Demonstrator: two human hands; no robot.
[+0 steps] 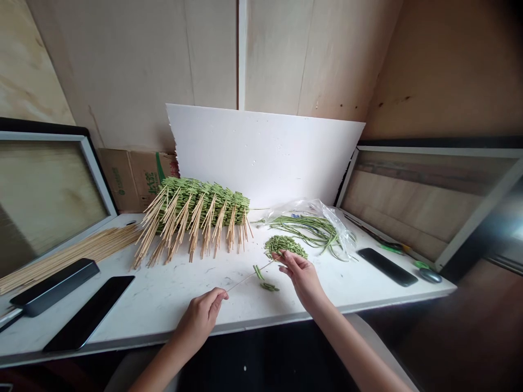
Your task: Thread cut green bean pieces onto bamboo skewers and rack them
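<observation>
A thin bamboo skewer point(244, 280) slants up to the right between my two hands. My left hand point(200, 316) is closed, pinching its lower end. The fingertips of my right hand point(300, 272) are pinched together at the upper end; whether a bean piece is also between them I cannot tell. Cut green bean pieces point(258, 272) appear at the skewer's middle, whether threaded or behind it is unclear. A few more cut pieces point(269, 287) lie on the white table just below. Behind my right hand is a heap of cut green beans point(286, 245).
Stacked bean skewers point(196, 198) stand at back left, sticks facing me. Loose skewers point(93, 242), a black box point(55, 286) and a phone point(92, 313) lie left. Long beans point(306, 228) in a plastic bag point(327, 212), another phone point(387, 267) and a mouse point(430, 275) lie right.
</observation>
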